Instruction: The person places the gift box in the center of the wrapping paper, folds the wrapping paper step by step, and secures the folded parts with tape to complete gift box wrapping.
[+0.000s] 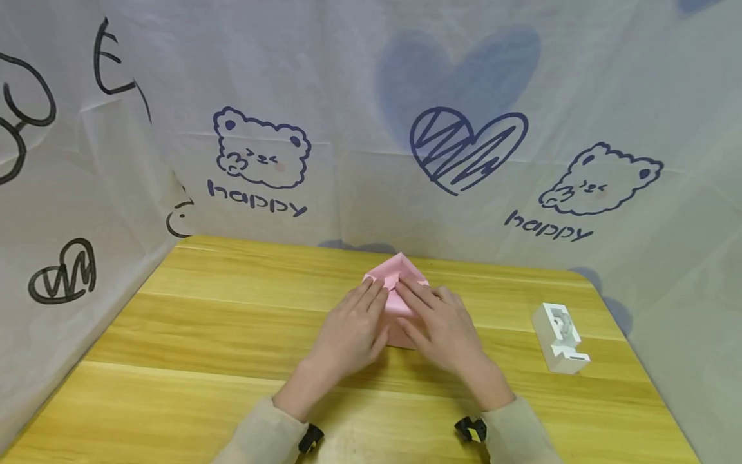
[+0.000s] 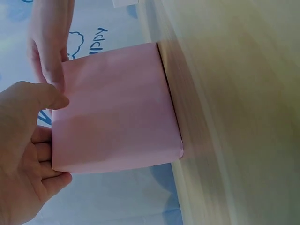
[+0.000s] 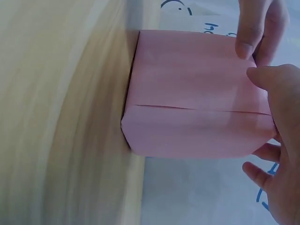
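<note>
A box wrapped in pink paper (image 1: 400, 336) stands on the table between both hands. On its top, a pointed paper flap (image 1: 401, 261) sticks out toward the back. My left hand (image 1: 355, 327) lays its straight fingers on the folded paper at the top's left side. Its thumb touches the upper edge of the near face (image 2: 115, 110). From the right, my right hand (image 1: 445, 327) presses the top paper with extended fingers, its thumb also on the near face. A straight paper seam (image 3: 187, 108) crosses one side in the right wrist view. Hands hide part of the top folds.
A white tape dispenser (image 1: 561, 338) stands on the wooden table (image 1: 232, 322) to the right. Behind the table hangs a white cloth (image 1: 359, 180) with drawn bears and hearts; another cloth side (image 1: 69, 212) borders the left.
</note>
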A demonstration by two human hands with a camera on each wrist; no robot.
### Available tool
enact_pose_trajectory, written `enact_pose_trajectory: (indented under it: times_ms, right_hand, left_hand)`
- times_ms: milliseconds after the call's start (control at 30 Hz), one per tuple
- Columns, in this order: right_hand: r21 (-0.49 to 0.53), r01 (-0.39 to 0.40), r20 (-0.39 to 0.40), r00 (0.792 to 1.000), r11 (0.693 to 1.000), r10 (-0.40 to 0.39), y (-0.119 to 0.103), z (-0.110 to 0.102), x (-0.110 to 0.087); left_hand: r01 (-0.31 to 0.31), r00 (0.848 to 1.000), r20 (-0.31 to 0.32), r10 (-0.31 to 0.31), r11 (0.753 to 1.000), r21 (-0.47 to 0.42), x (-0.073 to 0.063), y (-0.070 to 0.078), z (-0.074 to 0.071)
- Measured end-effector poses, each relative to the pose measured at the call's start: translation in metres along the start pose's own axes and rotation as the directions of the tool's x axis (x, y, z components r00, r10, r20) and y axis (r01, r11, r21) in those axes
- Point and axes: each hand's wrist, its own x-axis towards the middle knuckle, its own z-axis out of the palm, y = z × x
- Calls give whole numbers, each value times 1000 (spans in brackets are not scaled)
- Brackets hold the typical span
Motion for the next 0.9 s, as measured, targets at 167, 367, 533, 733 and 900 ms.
enact_pose_trajectory:
  times_ms: [167,367,533,733,900]
  right_hand:
    - [1,35,-55,998,999,-35,1,5,2]
    - [-12,29,-13,999,1000,-29,1,3,3]
    - [8,-3,51,999,1000,2,2,0,6]
    - [38,-26,75,997,999,23,3,1,6]
    - [44,-23,60,998,999,20,4,1,4]
  left_hand:
    - [19,1000,10,-19,1000,16,1,2,-2]
    - [30,999,19,-30,999,-13,1,3,-6]
    - [40,999,3,-41,972,-233,-1,-18,-14]
    - [21,1000,18,-17,956,-293,-15,-48,-26]
    - [-42,997,51,57,965,-258,-23,-52,-26]
